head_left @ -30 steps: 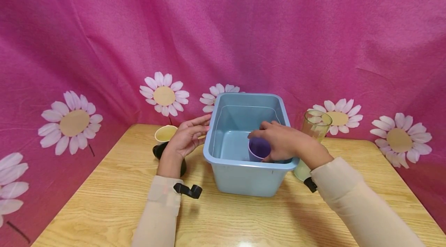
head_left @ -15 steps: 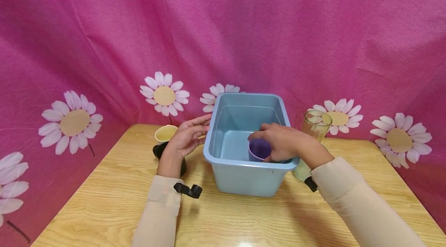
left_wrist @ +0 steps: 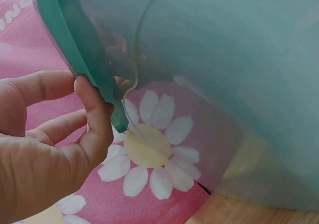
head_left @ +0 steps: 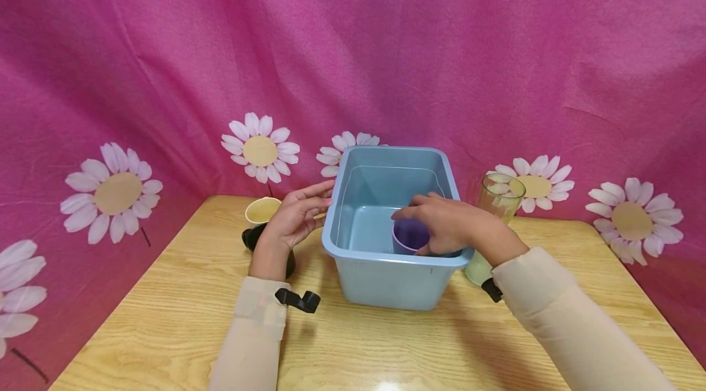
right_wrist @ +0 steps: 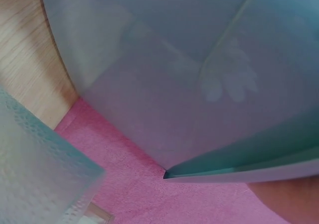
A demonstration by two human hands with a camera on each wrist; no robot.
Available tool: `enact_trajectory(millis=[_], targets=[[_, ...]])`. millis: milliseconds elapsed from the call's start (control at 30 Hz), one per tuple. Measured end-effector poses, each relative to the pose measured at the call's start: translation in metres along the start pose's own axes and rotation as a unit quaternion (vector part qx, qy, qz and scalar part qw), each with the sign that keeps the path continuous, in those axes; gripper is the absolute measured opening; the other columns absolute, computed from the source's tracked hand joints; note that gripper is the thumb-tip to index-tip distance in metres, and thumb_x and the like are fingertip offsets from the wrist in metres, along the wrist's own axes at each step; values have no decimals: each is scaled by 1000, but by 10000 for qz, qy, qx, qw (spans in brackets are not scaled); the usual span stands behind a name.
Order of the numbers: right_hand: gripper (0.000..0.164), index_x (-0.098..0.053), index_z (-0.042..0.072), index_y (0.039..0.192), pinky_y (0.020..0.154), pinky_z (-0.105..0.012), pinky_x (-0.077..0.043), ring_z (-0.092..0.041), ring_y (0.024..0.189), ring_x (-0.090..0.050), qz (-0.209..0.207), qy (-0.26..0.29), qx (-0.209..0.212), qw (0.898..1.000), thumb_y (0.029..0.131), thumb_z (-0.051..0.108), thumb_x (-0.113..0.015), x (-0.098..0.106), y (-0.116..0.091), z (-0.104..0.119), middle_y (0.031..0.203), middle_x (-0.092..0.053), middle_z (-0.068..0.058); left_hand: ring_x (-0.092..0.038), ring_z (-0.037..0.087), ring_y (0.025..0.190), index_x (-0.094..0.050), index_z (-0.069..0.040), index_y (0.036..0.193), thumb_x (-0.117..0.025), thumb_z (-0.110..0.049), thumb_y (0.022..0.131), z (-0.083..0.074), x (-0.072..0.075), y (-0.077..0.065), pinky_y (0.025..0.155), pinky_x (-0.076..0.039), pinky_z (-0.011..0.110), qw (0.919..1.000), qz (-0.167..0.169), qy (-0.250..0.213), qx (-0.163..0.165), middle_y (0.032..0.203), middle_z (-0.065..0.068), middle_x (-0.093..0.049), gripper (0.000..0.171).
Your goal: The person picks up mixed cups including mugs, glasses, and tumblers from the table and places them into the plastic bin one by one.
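Observation:
A pale blue plastic tub (head_left: 391, 284) stands mid-table, also seen from outside in the left wrist view. Inside, near its front right corner, a purple cup (head_left: 409, 241) stands upright. My right hand (head_left: 447, 222) reaches over the tub's right rim and grips the cup, fingers at the far side and thumb at the near side. My left hand (head_left: 298, 216) touches the tub's left rim from outside with loosely extended fingers. In the left wrist view, fingertips (left_wrist: 92, 92) lie right at the rim's edge. Only a bit of right-hand skin (right_wrist: 294, 199) shows in the right wrist view.
A tall yellow-green glass (head_left: 502, 195) stands right of the tub, partly behind my right wrist. Left of the tub, a yellow-lined cup (head_left: 263, 211) and a black object (head_left: 252, 236) sit partly behind my left hand. A pink flowered cloth (head_left: 408, 41) hangs behind the wooden table.

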State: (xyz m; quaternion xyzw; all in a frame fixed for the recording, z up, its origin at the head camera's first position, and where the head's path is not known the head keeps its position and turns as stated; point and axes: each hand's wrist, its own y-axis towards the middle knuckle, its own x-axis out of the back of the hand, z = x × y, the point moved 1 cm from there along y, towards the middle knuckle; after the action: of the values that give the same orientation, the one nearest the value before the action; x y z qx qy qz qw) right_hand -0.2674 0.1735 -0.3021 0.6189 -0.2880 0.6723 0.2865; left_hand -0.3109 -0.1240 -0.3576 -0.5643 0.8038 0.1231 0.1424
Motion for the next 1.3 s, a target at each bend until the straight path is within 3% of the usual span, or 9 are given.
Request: enact_trajectory(millis=[333,700,1000,1300], targets=[[67,-62,18,142,94,-49,-51,-28,112,-55,-169,9,-32,9999,85,50,-78,9,-3,1,126,-61,-7,-71,16,97,-47,2,151,-56,4,98,1,0,0,84,-60,32,10000,17,5,-10,133,15,-64,53],[52,-67,14,135,94,-50,-52,-29,110,-59,-598,-128,-36,9981,91,40,-75,18,-7,-3,120,-63,-5,-72,16,95,-48,2,150,-56,5,98,0,-1,-1,82,-60,32,10000,-19,-28,-13,131,14,-64,53],[48,-68,9,131,93,-49,-52,-28,104,-61,-1011,49,8,9949,91,35,-76,22,-17,-14,118,-64,-8,-71,15,95,-45,3,151,-53,7,99,1,-1,0,81,-60,31,9999,87,-71,-27,132,14,-63,53],[50,-66,11,135,95,-56,-50,-32,111,-60,-1267,169,-193,9916,93,36,-75,29,-33,-23,126,-64,-11,-71,17,97,-48,2,150,-56,5,99,1,0,1,82,-60,32,10000,27,-62,6,131,14,-65,52]])
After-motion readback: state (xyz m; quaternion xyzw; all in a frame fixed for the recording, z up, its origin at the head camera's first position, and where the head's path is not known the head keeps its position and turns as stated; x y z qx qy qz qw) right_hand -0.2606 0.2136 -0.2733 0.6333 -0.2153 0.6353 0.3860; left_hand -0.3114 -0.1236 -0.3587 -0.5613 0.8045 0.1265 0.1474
